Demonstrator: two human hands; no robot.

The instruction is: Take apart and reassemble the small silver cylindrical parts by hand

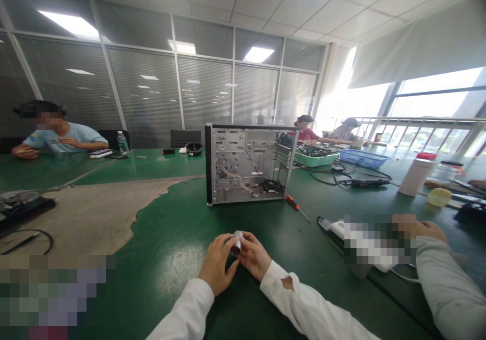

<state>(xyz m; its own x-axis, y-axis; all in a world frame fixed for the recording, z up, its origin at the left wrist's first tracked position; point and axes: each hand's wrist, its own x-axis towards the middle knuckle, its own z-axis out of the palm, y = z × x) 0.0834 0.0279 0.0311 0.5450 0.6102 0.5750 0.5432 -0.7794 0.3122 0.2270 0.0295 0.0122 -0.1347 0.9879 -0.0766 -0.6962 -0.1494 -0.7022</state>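
"Where's the silvery cylinder (236,247)?"
"Over the worktop (163,289), grasped between the left hand (217,263) and right hand (255,255)."
"How will it handle?"
"Probably light and stiff, its smooth surface perhaps slippery; best held around its curved side."

Along the tabletop's (91,175) far edge, left of centre, I see a clear water bottle (122,143) standing upright; at its far-left corner sits a person in light blue (72,137). Farther right, I see a green basket (315,160) heaped with dark pieces, just beside a blue basket (362,159). Toward the right edge I find an upright white flask (415,177), red-capped, near a yellowish translucent object (439,197).
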